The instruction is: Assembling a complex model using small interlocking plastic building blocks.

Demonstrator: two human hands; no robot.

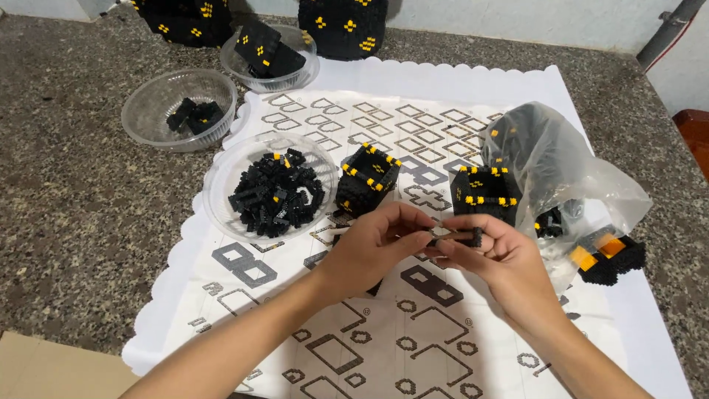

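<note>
Above the printed sheet (pixel 413 325) on the bench (pixel 81 214), the left hand (pixel 373 250) and the right hand (pixel 496 260) both pinch a small black brick strip (pixel 459 236) at its ends; it looks light, stiff, and likely to snap apart, so holding the ends seems safest.

One head-worn camera looks steeply down and forward, close over the granite tabletop (pixel 66 222). Both forearms enter from the bottom edge, and the far wall (pixel 517 22) crosses the top.
</note>
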